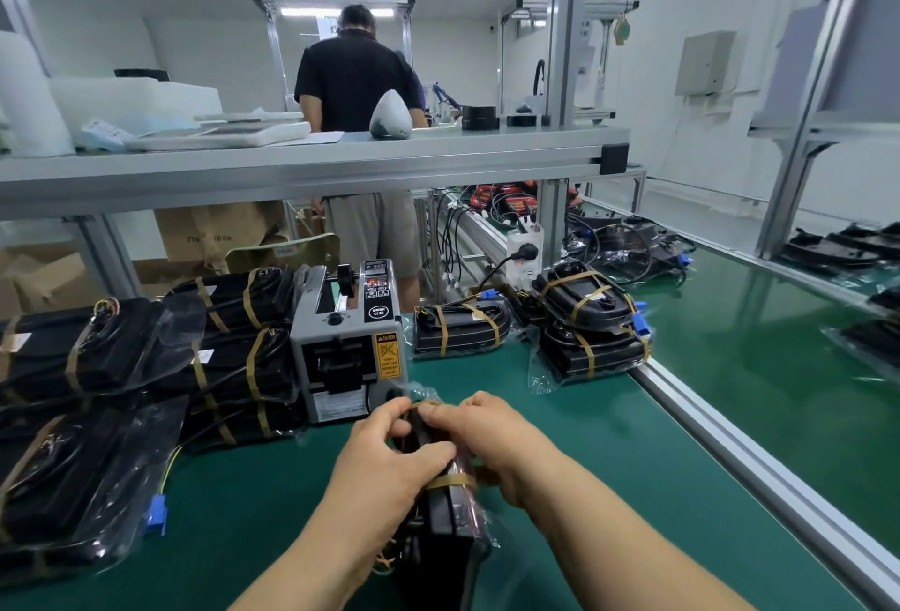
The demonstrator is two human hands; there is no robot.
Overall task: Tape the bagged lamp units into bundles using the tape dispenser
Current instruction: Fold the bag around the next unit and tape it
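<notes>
both hands, left hand [384,459] and right hand [492,445], pinch a black plastic-bagged lamp unit [445,508] mid-taping, one brown tape band [450,482] on, finished bundles [234,357] piled beyond beside the grey tape dispenser [348,342].

The green bench [560,420] is carrying plenty: the tape dispenser [348,342] is sitting upright on the mat. Hard against the dispenser's left, taped bundles [238,357] are lying stacked, and further left and nearer, more bagged units [73,489] are lying heaped, a blue connector [156,515] trailing onto the mat. Just right of the dispenser one taped bundle [458,330] is lying flat; further right, a stack of two [589,328] is resting by the aluminium rail [730,445].
</notes>
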